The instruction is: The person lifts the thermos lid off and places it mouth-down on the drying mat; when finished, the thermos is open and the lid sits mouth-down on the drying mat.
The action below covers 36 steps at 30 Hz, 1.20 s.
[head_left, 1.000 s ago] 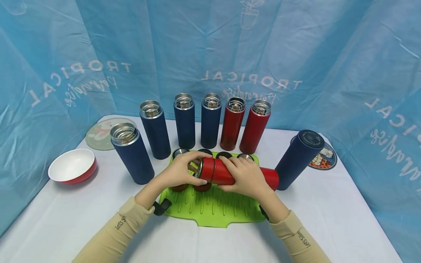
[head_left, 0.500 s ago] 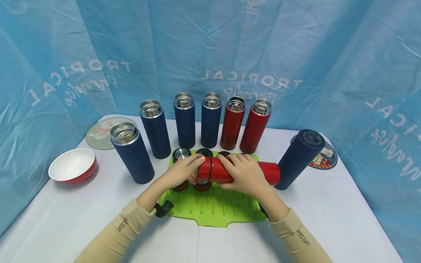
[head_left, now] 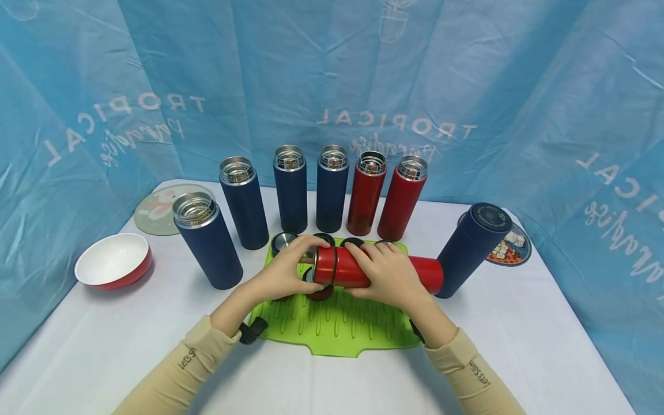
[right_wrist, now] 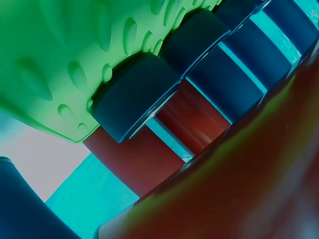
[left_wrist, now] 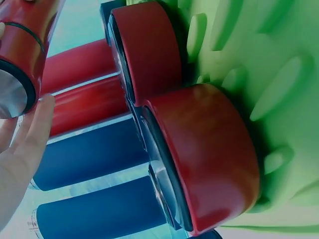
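In the head view a red thermos flask point(head_left: 427, 274) lies sideways above the green mat point(head_left: 358, 337), its lid end point(head_left: 325, 266) pointing left. My right hand point(head_left: 385, 275) grips its body from above. The fingers and thumb of my left hand point(head_left: 277, 275) curve round the lid end, beyond a dark seam. The left wrist view shows that end's silver disc point(left_wrist: 11, 97) beside my fingers. Two red lids point(left_wrist: 204, 159) stand on the mat under the flask, partly hidden in the head view. Navy lids point(right_wrist: 137, 94) sit behind them on the mat.
Several uncapped navy flasks point(head_left: 233, 248) and two uncapped red flasks point(head_left: 402, 202) stand upright in an arc behind the mat. A capped navy flask point(head_left: 467, 253) stands right. A bowl point(head_left: 114, 262) and round mat point(head_left: 163, 210) are left; a patterned disc point(head_left: 510, 251) is far right.
The left hand closed round the flask's lid end with its wrist turned over, then turned back, fingers and thumb spread again to either side. The right hand and flask have barely moved.
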{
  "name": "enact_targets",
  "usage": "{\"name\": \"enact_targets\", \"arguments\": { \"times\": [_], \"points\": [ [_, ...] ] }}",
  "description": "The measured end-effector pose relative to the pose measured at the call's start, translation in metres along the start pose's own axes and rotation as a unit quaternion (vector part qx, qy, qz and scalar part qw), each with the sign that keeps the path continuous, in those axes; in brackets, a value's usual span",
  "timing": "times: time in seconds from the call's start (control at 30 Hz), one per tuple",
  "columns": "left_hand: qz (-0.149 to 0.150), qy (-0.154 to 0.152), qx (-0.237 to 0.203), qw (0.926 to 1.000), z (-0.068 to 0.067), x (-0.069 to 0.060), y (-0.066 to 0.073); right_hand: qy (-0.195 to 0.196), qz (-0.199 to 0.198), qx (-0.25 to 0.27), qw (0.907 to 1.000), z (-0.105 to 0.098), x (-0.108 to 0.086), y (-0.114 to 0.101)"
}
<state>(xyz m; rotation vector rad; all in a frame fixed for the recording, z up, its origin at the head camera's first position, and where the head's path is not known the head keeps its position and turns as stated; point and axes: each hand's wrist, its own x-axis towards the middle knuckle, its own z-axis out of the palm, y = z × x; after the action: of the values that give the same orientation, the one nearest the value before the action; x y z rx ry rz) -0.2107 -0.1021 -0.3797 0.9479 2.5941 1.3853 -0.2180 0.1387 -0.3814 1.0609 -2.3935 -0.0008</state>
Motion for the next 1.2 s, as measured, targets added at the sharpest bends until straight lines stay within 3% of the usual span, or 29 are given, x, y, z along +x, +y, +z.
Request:
{"name": "enact_targets", "arguments": {
  "times": [0.27, 0.63, 0.93, 1.2],
  "points": [
    [-0.034, -0.014, -0.035, 0.9987, -0.0019, 0.0010, -0.0012, 0.000, 0.000, -0.001, 1.0000, 0.0020, -0.0013, 0.0000],
    [-0.112, -0.018, -0.001, 0.9935, -0.0048, 0.0017, 0.0030, 0.003, -0.003, 0.002, 1.0000, 0.0040, -0.0010, 0.0008],
    [-0.127, -0.024, 0.007, 0.9916, -0.0035, 0.0032, 0.0009, 0.004, -0.004, 0.012, 0.9999, 0.0059, -0.0008, -0.0012],
    [-0.159, -0.033, -0.014, 0.9866, -0.0034, 0.0047, 0.0016, 0.017, -0.015, 0.003, 0.9997, 0.0076, -0.0001, -0.0018]
  ]
}}
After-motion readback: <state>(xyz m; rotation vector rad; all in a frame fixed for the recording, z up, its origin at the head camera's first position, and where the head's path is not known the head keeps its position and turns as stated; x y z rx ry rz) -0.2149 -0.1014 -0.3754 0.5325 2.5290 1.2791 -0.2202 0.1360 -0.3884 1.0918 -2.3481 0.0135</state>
